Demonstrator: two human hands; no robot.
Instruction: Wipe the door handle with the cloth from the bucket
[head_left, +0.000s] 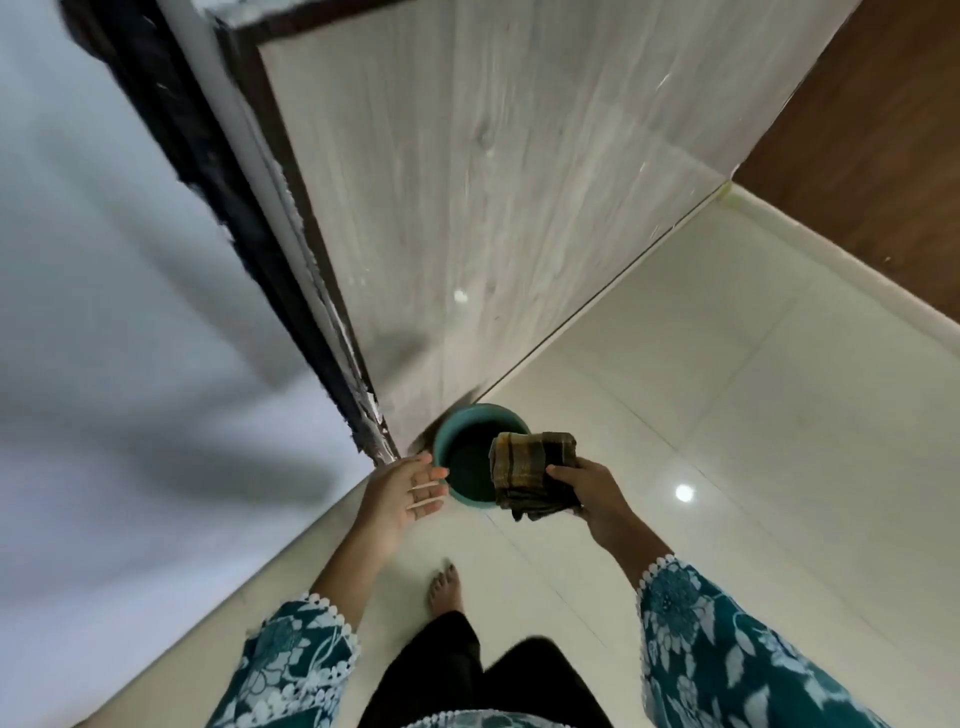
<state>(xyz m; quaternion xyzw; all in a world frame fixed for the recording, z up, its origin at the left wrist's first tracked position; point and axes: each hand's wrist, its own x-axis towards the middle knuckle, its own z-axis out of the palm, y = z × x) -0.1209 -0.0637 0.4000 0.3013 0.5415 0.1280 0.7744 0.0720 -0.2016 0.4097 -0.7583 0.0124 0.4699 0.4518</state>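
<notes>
Glossy tiles at lower centre carry the bucket (451, 441); right hand (597, 496) clamps the folded cloth (530, 470), seemingly soft, light, best gripped mid-wad; left hand (405, 493) spread, empty.

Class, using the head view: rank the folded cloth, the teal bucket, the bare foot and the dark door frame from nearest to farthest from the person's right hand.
1. Folded cloth: gripped in the right hand.
2. Teal bucket: just left of it, on the floor by the door.
3. Bare foot: below and left, on the tiles.
4. Dark door frame: up and far left. Its lower end comes about as near as the foot, so those two are close.
</notes>
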